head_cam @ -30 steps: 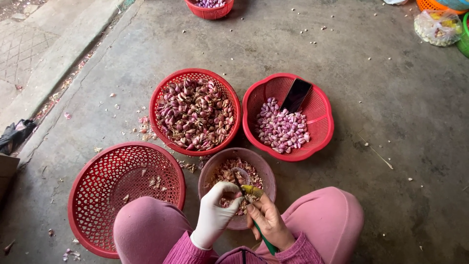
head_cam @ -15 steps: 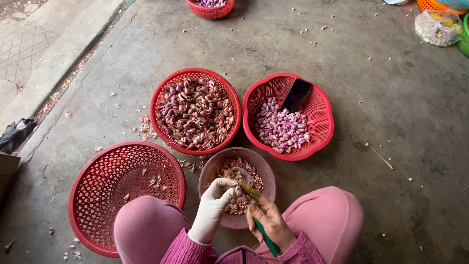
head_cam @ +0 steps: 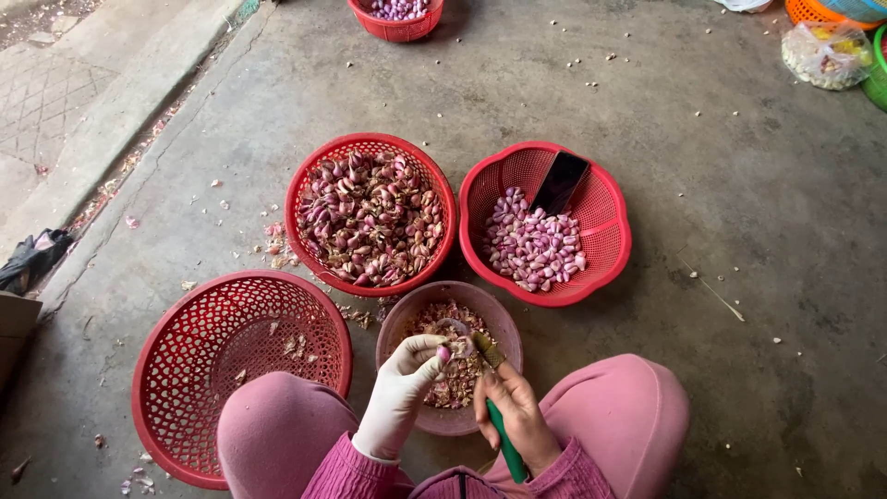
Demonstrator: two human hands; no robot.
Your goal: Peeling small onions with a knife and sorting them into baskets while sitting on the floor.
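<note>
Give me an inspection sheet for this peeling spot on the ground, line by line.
Surface: bare concrete floor, peel scraps scattered.
Job's things: shallot and green-handled knife over the brown bowl of peels.
Clutter: basket of unpeeled shallots; basket of peeled shallots with a phone; near-empty basket.
Grippers: gloved left hand pinches the shallot; bare right hand grips the knife.
Cables: nothing seen.
Surroundings: more baskets, a plastic bag.

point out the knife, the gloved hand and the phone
knife (head_cam: 506,445), head view, on its green handle
gloved hand (head_cam: 407,370), head view, on the back of the white glove
phone (head_cam: 560,182), head view, on its dark screen
</note>
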